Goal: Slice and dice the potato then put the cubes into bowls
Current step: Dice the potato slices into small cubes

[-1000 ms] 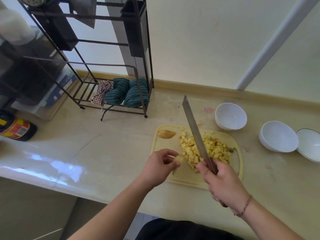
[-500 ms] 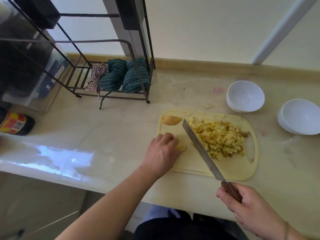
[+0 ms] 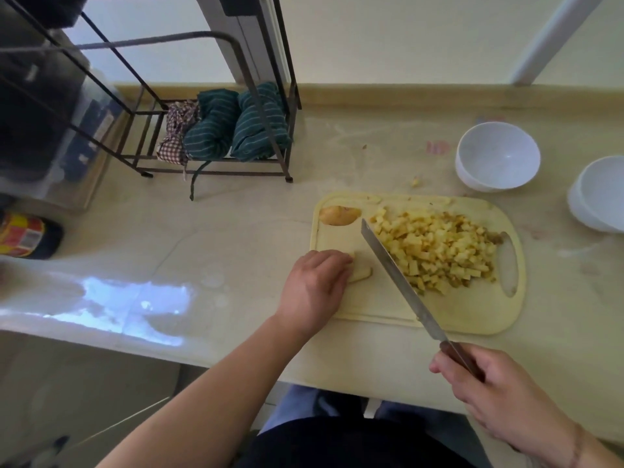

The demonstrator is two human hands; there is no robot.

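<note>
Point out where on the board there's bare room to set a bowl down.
Bare patch: the board's near right corner, between the cube pile, the knife and the near edge. Left of the knife, the left hand holds a potato piece. Far side is crowded.

The left hand [image 3: 312, 287] covers most of the potato strips [image 3: 360, 273], so only their right ends show. The right hand [image 3: 499, 391] hides much of the knife [image 3: 398, 282] handle. The second bowl [image 3: 596, 194] is cut off by the right edge, the bottle [image 3: 28, 235] by the left. Whether the blade touches the cutting board [image 3: 472, 315] is unclear; perhaps it hovers.
</note>
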